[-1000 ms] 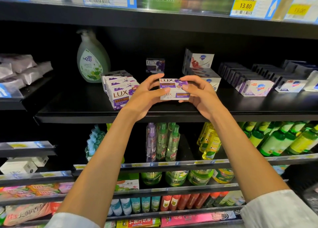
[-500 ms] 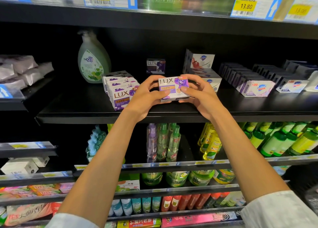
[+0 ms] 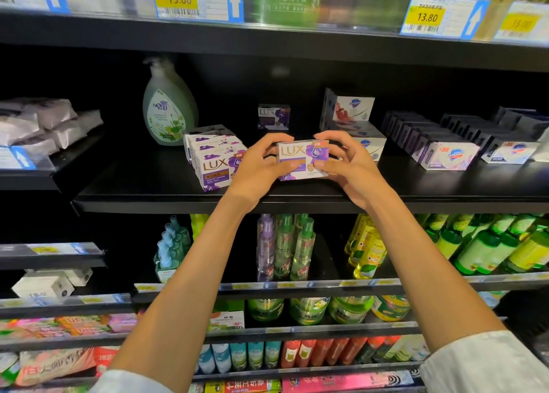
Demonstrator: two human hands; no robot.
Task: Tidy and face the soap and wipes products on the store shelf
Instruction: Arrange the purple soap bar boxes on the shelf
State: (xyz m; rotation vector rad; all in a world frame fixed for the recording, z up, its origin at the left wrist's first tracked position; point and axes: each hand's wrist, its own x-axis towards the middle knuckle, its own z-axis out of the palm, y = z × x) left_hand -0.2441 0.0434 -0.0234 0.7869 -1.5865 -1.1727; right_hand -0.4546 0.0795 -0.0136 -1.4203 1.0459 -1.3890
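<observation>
Black shelf (image 3: 148,184), stocked store aisle

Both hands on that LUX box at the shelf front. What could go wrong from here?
1. The held LUX box, pinched by the left hand and right hand, sits near the shelf edge; set too far forward, it may tip off.
2. The left hand is close to the LUX stack, which already looks skewed; a nudge could shift it further.
3. The right hand's knuckles are near the white soap boxes behind and might push them back.
</observation>
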